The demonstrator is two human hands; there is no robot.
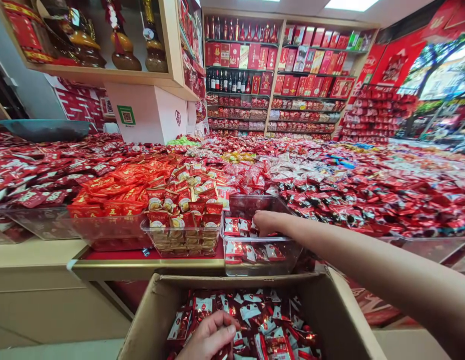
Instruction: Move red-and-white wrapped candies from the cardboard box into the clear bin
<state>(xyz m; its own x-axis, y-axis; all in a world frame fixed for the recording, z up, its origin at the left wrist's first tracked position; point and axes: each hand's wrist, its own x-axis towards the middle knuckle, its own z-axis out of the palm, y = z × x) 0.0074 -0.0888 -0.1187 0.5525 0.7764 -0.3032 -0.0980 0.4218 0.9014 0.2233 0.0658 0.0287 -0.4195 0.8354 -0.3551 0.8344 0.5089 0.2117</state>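
An open cardboard box (145, 315) stands in front of me, holding many small red-and-white wrapped candies (251, 312). My left hand (211, 335) is inside it, fingers curled. A dark red wrapper shows beneath the thumb. Past the box, my right hand (268, 223) reaches into a clear plastic bin (262, 265) from the right. Its fingers are bent downward and closed, next to a few similar candies (238, 226) in neat rows; whatever they hold is hidden.
Left of the bin stands a clear tub (183, 250) of durian candies (196, 212), then a bin of orange-red packets (108, 192). Heaps of red candies (348, 195) spread behind. A wooden cabinet (104, 75) overhangs the left; shelves (275, 75) with bottles and boxes line the back.
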